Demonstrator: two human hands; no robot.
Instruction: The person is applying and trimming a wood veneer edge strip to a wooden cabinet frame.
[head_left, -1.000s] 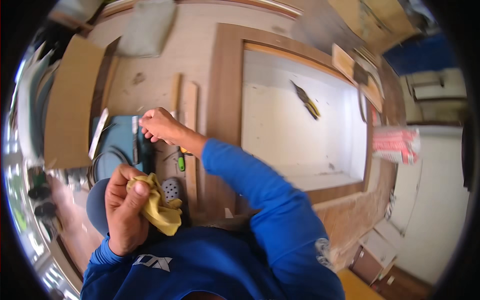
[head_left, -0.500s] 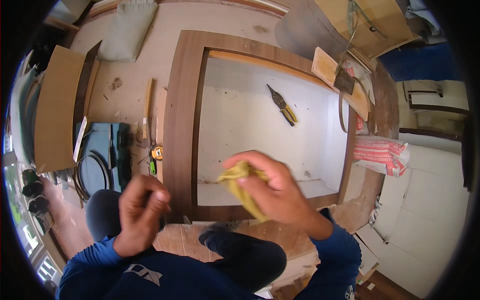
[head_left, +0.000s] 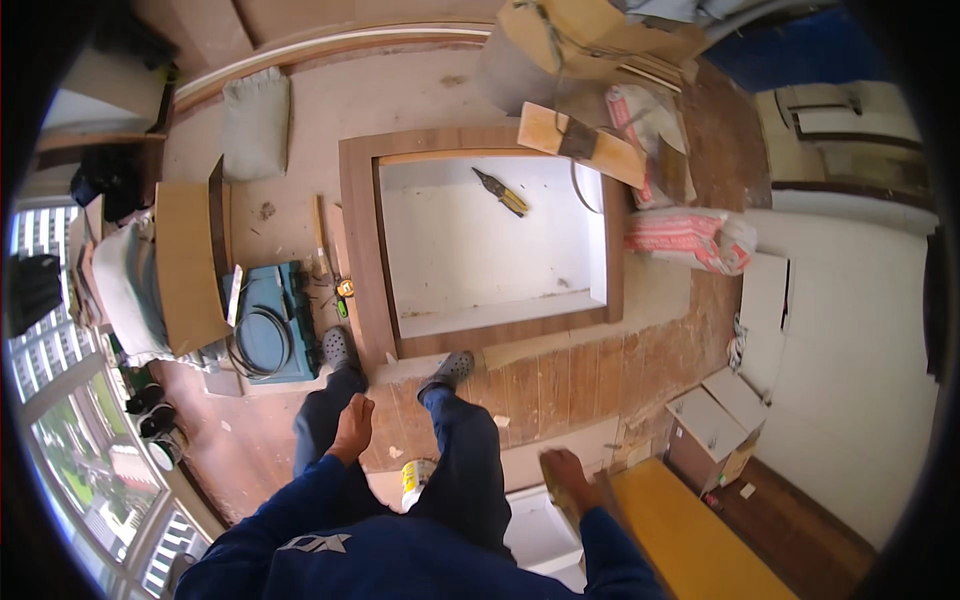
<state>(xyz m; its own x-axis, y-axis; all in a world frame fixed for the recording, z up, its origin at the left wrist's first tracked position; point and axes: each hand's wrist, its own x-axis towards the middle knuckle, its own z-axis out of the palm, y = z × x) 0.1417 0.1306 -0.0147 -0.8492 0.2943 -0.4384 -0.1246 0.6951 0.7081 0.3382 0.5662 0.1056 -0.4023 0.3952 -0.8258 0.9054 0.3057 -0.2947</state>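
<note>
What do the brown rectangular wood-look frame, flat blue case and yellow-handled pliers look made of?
Brown frame: likely wood or laminate, matte; faint grain streaks. Blue case: probably moulded plastic, low sheen; uniform colour, shaped edge. Pliers: likely metal head, dull, dark; grips perhaps plastic-coated, being yellow.

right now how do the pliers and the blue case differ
The pliers are black and yellow; the case is blue. The pliers look much smaller than the case. The pliers lie inside the brown frame; the case lies outside, to its left. Both lie unheld.
</note>
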